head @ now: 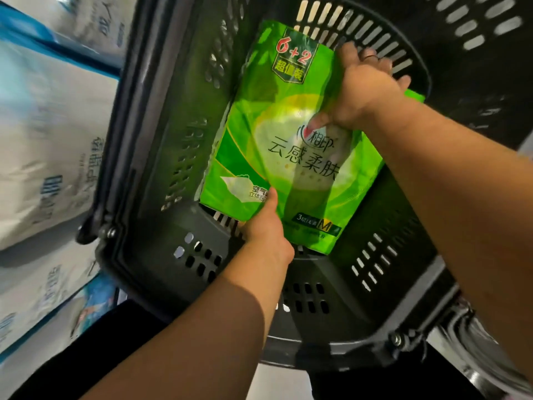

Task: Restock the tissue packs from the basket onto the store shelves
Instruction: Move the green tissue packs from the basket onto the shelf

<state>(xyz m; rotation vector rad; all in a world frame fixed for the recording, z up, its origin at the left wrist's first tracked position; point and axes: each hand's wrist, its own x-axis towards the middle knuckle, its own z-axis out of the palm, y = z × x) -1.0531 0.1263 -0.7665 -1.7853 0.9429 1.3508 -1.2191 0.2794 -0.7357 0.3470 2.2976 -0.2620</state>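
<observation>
Left hand point(266, 229) and right hand point(364, 88) pinched opposite edges of the tissue pack point(277, 134), apparently light, squashy and slick.

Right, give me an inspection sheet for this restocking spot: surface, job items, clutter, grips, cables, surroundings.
Surface: dark slotted basket, its walls in view.
Job's things: one green tissue pack inside the basket, printed face towards the camera.
Clutter: nothing seen.
Grips: left hand holds the pack's near bottom edge, thumb on its face; right hand grips its right side.
Cables: nothing seen.
Surroundings: white-and-blue packs stacked to the left of the basket, blurred.
</observation>
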